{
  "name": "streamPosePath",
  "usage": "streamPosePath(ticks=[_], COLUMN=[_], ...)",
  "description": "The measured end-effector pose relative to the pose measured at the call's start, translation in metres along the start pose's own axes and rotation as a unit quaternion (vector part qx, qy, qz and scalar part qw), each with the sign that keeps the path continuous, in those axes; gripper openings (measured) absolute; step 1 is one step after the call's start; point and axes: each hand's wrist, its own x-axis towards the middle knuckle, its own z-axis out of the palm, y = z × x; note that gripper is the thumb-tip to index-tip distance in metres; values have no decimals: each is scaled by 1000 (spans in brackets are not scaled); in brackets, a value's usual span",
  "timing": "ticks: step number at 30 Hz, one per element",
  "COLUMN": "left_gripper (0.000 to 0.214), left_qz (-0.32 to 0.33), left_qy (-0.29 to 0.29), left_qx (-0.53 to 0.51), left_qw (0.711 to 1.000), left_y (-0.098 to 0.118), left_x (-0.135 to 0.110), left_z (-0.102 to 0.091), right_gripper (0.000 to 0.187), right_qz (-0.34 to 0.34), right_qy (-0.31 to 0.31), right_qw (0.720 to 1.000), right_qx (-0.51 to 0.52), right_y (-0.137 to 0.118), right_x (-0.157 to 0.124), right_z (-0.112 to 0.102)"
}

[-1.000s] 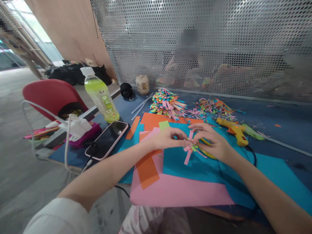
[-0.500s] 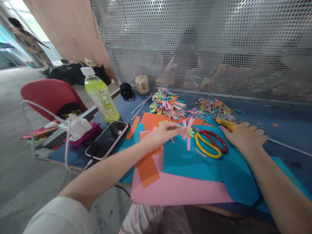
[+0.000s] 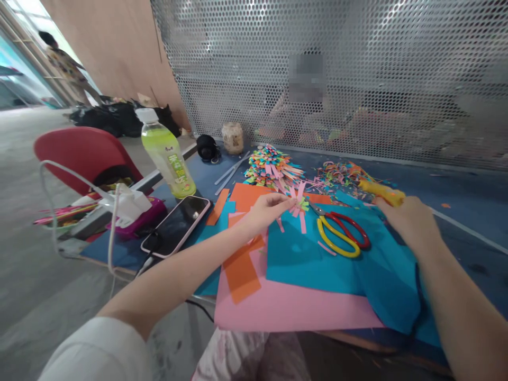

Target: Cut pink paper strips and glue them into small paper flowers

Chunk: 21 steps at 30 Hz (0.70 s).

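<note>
Between thumb and fingers, my left hand [image 3: 273, 207] pinches a small paper flower [image 3: 300, 205] of pink and yellow-green strips, just above the blue paper sheet [image 3: 305, 259]. My right hand [image 3: 413, 222] is wrapped round a yellow hot glue gun [image 3: 383, 191], raised off the table with its nozzle towards the left. A black cord [image 3: 417, 296] hangs below that hand. Scissors [image 3: 343, 233] with one red and one yellow handle lie on the blue paper between my hands. Under the blue sheet lies pink paper [image 3: 293, 312], with orange pieces [image 3: 242, 278] beside it.
A heap of cut paper flowers [image 3: 272, 166] and a pile of thin paper scraps [image 3: 341, 174] are at the back. On the left are a phone [image 3: 177, 227], a drink bottle [image 3: 166, 156] and a tissue box [image 3: 137, 214]. A perforated metal panel [image 3: 357, 79] borders the table.
My right hand has closed round the glue gun and lifted it from the table. My left hand has shifted slightly left with the paper flower. In the background, a person has moved right.
</note>
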Motion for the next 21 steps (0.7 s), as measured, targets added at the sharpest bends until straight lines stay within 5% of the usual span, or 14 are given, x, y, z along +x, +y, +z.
streamPosePath(ticks=[3, 6, 13, 16, 21], left_gripper=[39, 40, 38, 39, 43], left_qz=[-4, -13, -24, -24, -23], left_qy=[16, 36, 88, 89, 97], left_qx=[4, 17, 26, 23, 16], left_qw=[1000, 999, 995, 995, 995], left_y=[2, 4, 2, 2, 3], left_x=[-1, -1, 1, 1, 2], left_z=[0, 0, -4, -5, -5], right_gripper=[51, 51, 41, 45, 46], right_qz=[-54, -176, -456, -508, -547], right_qy=[89, 189, 308, 334, 344], right_qw=[993, 960, 827, 787, 760], right_qx=[63, 106, 115, 107, 65], right_y=[-9, -19, -32, -35, -41], right_x=[-10, -22, -45, -51, -59], right_z=[-5, -5, 1, -2, -9])
